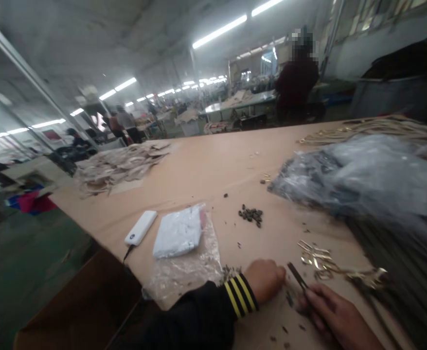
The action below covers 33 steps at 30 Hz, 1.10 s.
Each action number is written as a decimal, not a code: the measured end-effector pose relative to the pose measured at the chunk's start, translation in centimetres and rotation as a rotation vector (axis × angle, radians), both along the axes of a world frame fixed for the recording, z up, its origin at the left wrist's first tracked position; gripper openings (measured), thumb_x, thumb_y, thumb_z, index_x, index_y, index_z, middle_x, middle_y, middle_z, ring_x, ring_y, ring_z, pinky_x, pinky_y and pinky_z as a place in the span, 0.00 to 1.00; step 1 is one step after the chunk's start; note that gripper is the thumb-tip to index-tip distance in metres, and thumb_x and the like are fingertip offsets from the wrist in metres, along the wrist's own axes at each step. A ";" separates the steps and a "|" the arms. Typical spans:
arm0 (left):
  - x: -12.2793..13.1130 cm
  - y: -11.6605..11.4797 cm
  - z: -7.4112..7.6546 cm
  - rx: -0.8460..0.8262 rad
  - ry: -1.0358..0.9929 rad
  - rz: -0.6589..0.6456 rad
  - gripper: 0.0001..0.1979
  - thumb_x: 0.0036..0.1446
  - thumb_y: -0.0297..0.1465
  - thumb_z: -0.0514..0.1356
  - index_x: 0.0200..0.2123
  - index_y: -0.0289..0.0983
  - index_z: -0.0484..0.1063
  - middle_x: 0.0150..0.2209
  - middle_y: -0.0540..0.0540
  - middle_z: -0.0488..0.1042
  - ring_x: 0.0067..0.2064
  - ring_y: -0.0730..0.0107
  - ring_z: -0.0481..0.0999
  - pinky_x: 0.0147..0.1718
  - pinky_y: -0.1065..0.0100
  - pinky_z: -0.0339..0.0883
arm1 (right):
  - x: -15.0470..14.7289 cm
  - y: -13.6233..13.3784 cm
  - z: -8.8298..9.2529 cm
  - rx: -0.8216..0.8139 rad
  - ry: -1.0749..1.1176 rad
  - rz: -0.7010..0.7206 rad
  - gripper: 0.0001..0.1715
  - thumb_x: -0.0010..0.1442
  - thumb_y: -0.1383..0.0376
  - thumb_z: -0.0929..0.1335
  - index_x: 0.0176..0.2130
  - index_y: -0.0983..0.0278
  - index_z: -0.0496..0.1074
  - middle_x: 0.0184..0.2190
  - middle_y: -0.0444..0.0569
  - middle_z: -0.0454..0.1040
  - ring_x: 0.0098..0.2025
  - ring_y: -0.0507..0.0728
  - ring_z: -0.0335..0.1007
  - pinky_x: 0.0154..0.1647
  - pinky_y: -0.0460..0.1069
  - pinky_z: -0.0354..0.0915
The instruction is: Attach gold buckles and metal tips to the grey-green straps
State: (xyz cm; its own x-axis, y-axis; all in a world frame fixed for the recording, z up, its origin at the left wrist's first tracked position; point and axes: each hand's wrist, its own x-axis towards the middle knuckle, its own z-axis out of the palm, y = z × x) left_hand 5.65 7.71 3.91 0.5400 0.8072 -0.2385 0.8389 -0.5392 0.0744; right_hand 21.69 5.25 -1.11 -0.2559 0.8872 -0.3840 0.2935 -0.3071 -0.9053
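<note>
My right hand (pixel 335 311) is closed round a narrow dark strap (pixel 296 275), whose end points up and left between thumb and fingers. Just left of that end is my left hand (pixel 266 281), its fingers curled together; whatever they may hold is too small or hidden to make out. The black sleeve (pixel 240 296) on that arm has yellow stripes at the cuff. Tiny metal pieces (pixel 231 272) lie beside the left wrist. A small heap of dark metal fittings (pixel 250 214) sits farther up the table. Gold-coloured buckles or rings (pixel 317 258) lie beyond my right hand.
On the table (pixel 213 165) are a white power bank (pixel 141 228) with a cable, a plastic-wrapped white packet (pixel 179 232) and a stack of beige pieces (pixel 122 165). Clear plastic bags (pixel 374 175) cover the right side, above dark straps (pixel 388 272). A person (pixel 297 82) is beyond the table.
</note>
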 end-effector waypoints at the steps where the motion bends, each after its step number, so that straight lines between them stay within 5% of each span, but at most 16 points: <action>1: 0.0 -0.2 0.1 0.004 -0.008 0.032 0.07 0.55 0.25 0.49 0.32 0.33 0.66 0.32 0.44 0.73 0.33 0.67 0.74 0.30 0.71 0.66 | 0.0 0.0 0.4 0.007 0.022 0.008 0.19 0.50 0.50 0.61 0.24 0.63 0.64 0.11 0.40 0.60 0.13 0.48 0.55 0.14 0.44 0.53; 8: -0.2 -0.1 -0.9 -0.080 -0.144 0.038 0.12 0.53 0.18 0.43 0.34 0.28 0.65 0.34 0.34 0.71 0.36 0.58 0.72 0.33 0.60 0.66 | 0.0 0.4 1.6 0.055 0.128 -0.068 0.15 0.51 0.55 0.61 0.25 0.65 0.61 0.13 0.38 0.60 0.13 0.46 0.53 0.14 0.42 0.52; 13: -0.8 1.3 -0.6 -0.181 -0.250 0.054 0.09 0.52 0.21 0.48 0.26 0.33 0.66 0.27 0.42 0.71 0.32 0.66 0.72 0.33 0.67 0.64 | -0.6 0.7 2.1 0.055 0.148 -0.073 0.12 0.51 0.58 0.61 0.26 0.65 0.60 0.13 0.37 0.61 0.12 0.45 0.52 0.13 0.41 0.51; 19: -1.4 2.5 -0.8 -0.322 -0.412 0.202 0.15 0.57 0.28 0.43 0.25 0.34 0.65 0.19 0.51 0.69 0.17 0.78 0.66 0.19 0.76 0.60 | -1.4 1.3 2.7 0.014 0.151 -0.076 0.10 0.51 0.60 0.61 0.25 0.64 0.58 0.13 0.37 0.62 0.12 0.44 0.51 0.11 0.41 0.49; 22: -1.6 2.3 -1.3 -0.238 -0.473 0.315 0.15 0.58 0.30 0.40 0.32 0.33 0.65 0.23 0.50 0.70 0.20 0.77 0.67 0.23 0.74 0.62 | -1.4 1.4 2.5 -0.006 0.151 -0.094 0.09 0.51 0.61 0.61 0.25 0.64 0.58 0.14 0.38 0.63 0.12 0.44 0.51 0.11 0.40 0.49; 27: -1.8 2.2 -1.8 -0.055 -0.462 0.351 0.07 0.53 0.31 0.52 0.32 0.33 0.67 0.31 0.45 0.69 0.34 0.70 0.68 0.34 0.70 0.62 | -1.5 1.4 1.9 0.011 0.174 -0.107 0.08 0.51 0.62 0.62 0.26 0.65 0.59 0.21 0.42 0.68 0.13 0.43 0.53 0.11 0.39 0.52; 33: -1.6 3.2 -2.0 -0.038 -0.423 0.358 0.07 0.52 0.26 0.51 0.30 0.34 0.68 0.28 0.46 0.71 0.32 0.71 0.69 0.33 0.72 0.61 | -1.5 1.5 1.9 0.013 0.192 -0.109 0.09 0.51 0.62 0.62 0.26 0.65 0.58 0.21 0.42 0.68 0.13 0.43 0.54 0.11 0.39 0.52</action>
State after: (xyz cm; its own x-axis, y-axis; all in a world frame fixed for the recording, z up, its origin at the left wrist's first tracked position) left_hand 4.05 10.89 1.93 0.2887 0.9529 -0.0931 0.8621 -0.2164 0.4583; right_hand 20.14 6.78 0.75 -0.2253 0.9183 -0.3255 0.0812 -0.3153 -0.9455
